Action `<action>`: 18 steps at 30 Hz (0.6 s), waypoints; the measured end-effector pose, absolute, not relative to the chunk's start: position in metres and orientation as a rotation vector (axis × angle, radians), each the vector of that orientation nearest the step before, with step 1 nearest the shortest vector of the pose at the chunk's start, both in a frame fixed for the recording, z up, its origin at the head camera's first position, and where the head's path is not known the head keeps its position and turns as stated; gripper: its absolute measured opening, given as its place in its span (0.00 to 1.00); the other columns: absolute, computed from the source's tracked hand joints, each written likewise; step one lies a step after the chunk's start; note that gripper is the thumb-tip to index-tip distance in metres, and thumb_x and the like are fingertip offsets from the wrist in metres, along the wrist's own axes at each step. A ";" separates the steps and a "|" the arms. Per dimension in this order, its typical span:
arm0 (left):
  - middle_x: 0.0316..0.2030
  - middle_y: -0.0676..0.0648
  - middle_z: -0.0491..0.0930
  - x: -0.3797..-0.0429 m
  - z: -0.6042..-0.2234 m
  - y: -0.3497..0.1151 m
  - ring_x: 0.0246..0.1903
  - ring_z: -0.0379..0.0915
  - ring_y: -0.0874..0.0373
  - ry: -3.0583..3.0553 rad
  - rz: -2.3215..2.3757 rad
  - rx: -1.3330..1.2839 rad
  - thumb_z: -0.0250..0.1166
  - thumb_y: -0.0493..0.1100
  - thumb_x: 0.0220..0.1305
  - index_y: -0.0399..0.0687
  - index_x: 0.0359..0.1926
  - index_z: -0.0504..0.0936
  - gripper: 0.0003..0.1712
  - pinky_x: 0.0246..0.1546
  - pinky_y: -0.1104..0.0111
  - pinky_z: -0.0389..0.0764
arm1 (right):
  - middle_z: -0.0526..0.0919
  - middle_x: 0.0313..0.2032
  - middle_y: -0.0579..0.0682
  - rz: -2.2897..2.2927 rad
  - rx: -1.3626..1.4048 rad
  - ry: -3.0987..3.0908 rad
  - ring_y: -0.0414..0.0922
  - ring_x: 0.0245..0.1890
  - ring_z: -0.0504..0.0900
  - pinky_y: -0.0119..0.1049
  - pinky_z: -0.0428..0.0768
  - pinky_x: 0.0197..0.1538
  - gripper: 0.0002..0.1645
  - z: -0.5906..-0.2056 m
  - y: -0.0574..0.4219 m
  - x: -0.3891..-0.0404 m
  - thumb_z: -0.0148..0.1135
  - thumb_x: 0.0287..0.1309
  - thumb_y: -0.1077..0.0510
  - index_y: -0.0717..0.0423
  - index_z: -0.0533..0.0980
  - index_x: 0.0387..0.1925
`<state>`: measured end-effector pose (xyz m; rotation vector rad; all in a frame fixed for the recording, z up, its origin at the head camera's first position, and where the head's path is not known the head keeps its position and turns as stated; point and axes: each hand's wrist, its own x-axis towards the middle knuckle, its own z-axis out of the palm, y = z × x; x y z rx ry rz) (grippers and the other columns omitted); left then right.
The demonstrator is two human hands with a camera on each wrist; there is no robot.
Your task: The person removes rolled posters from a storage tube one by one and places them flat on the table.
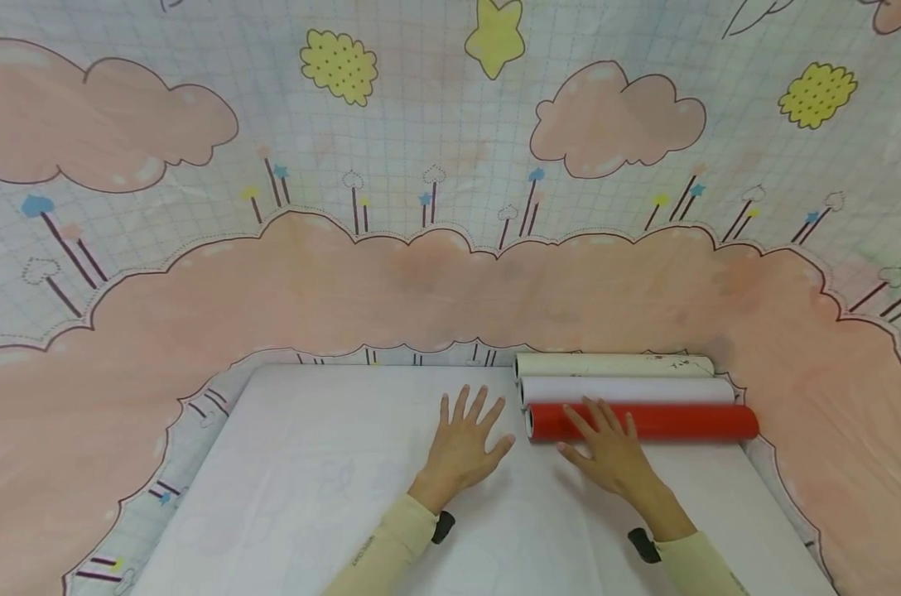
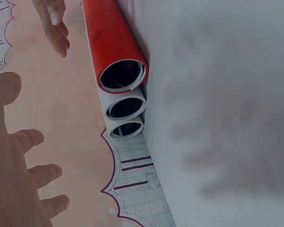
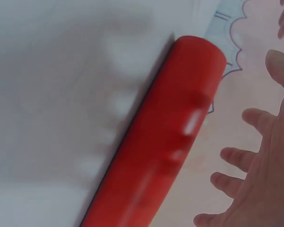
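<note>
Three rolls of sheet material lie side by side at the back right of the white table. Nearest is a red roll (image 1: 689, 422), behind it a white roll (image 1: 629, 391), and farthest a cream roll (image 1: 607, 365) with dark marks. My right hand (image 1: 607, 451), fingers spread, overlaps the red roll in the head view; the right wrist view shows its fingers apart from the red roll (image 3: 156, 137). My left hand (image 1: 461, 451) is spread over the table, left of the rolls' ends. Hollow openings of all three show in the left wrist view, the red roll (image 2: 111, 38) largest.
A white surface covers the table (image 1: 309, 463). Behind and around it hangs a patterned cloth (image 1: 421, 290) with clouds and stars. Dark wrist straps (image 1: 443, 527) show at both cuffs of the pale sleeves (image 1: 391, 542).
</note>
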<state>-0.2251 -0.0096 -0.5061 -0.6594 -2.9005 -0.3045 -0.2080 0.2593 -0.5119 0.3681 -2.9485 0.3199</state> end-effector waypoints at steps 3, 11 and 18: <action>0.77 0.48 0.53 -0.226 -0.507 -0.004 0.77 0.43 0.44 -2.896 -0.308 -0.679 0.41 0.70 0.71 0.64 0.76 0.56 0.38 0.75 0.41 0.44 | 0.61 0.72 0.61 0.316 0.355 -2.954 0.65 0.72 0.55 0.76 0.48 0.67 0.42 -0.512 0.264 -0.207 0.59 0.60 0.33 0.45 0.65 0.71; 0.77 0.47 0.54 -0.228 -0.510 0.013 0.77 0.44 0.44 -2.893 -0.318 -0.736 0.43 0.68 0.71 0.62 0.76 0.56 0.37 0.75 0.42 0.46 | 0.62 0.71 0.62 0.302 0.333 -2.955 0.65 0.71 0.56 0.76 0.49 0.67 0.41 -0.513 0.278 -0.208 0.60 0.60 0.36 0.47 0.66 0.70; 0.76 0.47 0.56 -0.234 -0.513 0.032 0.76 0.47 0.45 -2.912 -0.285 -0.773 0.44 0.67 0.72 0.60 0.76 0.57 0.37 0.75 0.47 0.51 | 0.64 0.69 0.64 0.294 0.341 -2.932 0.67 0.69 0.59 0.76 0.53 0.65 0.40 -0.517 0.294 -0.210 0.60 0.61 0.37 0.51 0.67 0.69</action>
